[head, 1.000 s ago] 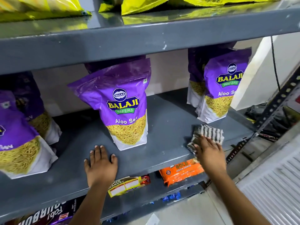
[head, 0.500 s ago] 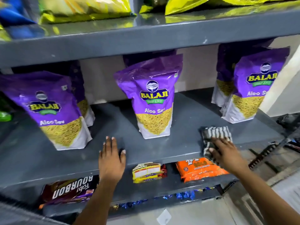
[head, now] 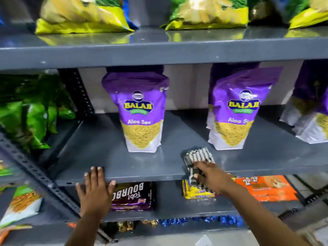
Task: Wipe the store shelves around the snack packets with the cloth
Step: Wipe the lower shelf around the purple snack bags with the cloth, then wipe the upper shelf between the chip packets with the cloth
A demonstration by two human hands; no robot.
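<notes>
The cloth [head: 197, 157] lies flat at the front of the shelf [head: 177, 137], under my right hand [head: 210, 176], fingers gripping its near edge where it drapes over the lip. Its length runs away from me into the gap between two packets [head: 142, 112]. My left hand [head: 95, 188] rests spread on the shelf edge, well apart. Bare shelf stretches leftward.

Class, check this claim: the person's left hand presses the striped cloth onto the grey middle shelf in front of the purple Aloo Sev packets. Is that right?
Not quite: in the head view, the right hand presses the striped cloth onto the grey middle shelf in front of the purple Aloo Sev packets. The left hand lies flat, empty, on the shelf's front edge.
</notes>
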